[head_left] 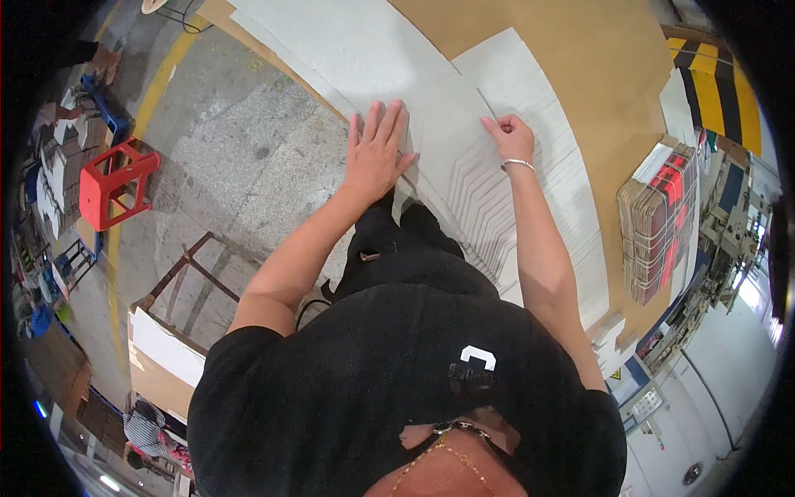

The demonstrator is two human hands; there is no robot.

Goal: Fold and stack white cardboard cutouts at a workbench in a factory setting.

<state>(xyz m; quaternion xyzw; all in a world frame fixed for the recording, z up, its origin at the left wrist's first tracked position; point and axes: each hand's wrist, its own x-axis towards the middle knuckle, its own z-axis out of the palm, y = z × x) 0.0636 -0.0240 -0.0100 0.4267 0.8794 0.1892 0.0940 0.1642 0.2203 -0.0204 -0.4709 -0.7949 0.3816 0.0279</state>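
Observation:
White cardboard sheets [356, 54] lie in front of me, with more of them fanned out in overlapping layers [489, 178] toward the right. My left hand [377, 153] rests flat on the white cardboard near its left edge, fingers stretched and thumb spread. Farther right, my right hand [512, 139] is closed in a pinch, thumb and forefinger at the edge of a white cardboard sheet [517, 74]. The fingertips of that hand partly hide the pinched edge. Stepped edges of several sheets show between my two arms.
Brown board [613, 91] lies under the white sheets. A strapped bundle of cardboard pieces [658, 219] stands on the right. On the left are a red plastic stool [116, 184], a rusty metal frame [189, 257] and concrete floor [257, 141]. Another person's hand [103, 60] shows at far left.

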